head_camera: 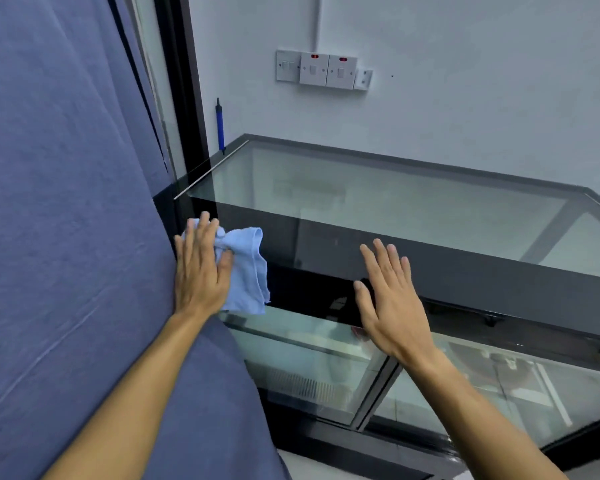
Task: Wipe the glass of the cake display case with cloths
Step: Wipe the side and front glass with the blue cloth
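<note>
The cake display case (447, 271) stretches from the centre to the right, with a glass top (378, 199), a black band along its front and glass front panes (309, 368) below. My left hand (201, 268) presses a light blue cloth (246, 268) against the left end of the black band. The cloth hangs down to the top of the front pane. My right hand (388, 296) lies flat, fingers spread, on the black band and upper front glass, holding nothing.
A blue curtain or fabric (66, 220) fills the left side, right beside my left arm. Behind the case a white wall carries several switches (323, 69). A blue pen-like object (219, 124) stands at the case's far left corner, next to a dark door frame (184, 98).
</note>
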Available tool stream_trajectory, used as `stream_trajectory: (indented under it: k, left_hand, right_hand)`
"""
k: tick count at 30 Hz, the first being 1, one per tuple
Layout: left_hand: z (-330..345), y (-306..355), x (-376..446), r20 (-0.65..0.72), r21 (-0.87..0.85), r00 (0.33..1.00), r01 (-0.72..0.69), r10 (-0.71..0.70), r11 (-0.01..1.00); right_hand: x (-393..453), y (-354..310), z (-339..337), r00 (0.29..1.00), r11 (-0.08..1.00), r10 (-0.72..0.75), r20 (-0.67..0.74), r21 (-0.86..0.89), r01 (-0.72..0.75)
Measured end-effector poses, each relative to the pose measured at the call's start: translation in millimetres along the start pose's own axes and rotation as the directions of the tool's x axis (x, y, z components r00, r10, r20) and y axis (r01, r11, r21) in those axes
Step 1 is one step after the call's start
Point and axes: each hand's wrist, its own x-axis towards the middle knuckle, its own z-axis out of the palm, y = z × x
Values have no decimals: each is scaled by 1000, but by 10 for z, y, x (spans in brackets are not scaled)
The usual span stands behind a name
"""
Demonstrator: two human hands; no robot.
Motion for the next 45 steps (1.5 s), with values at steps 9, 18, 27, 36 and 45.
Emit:
stream_trajectory:
  k: [9, 18, 27, 36, 45]
  left_hand:
    - [-170, -1463, 200, -59, 256, 988, -126, 146, 959]
    - [381, -1795, -23, -235, 186, 955, -141, 183, 972]
    - [607, -1608, -65, -401, 137, 857, -293, 323, 946]
    - [462, -1728, -126, -305, 179, 879, -325, 366, 929]
    - [169, -2528, -164, 44, 387, 890, -435, 454, 813]
  right_hand:
    - [-49, -587, 1494, 936, 981, -86, -340, -193, 20]
    - [165, -511, 1871, 802, 948, -149, -578, -315, -51]
    - [268, -439, 2038, 651, 863, -365, -665, -505, -32]
    - [195, -885, 2512, 711, 857, -429, -558, -500, 125]
    - [312, -908, 2751, 643, 824, -437, -629, -567, 5]
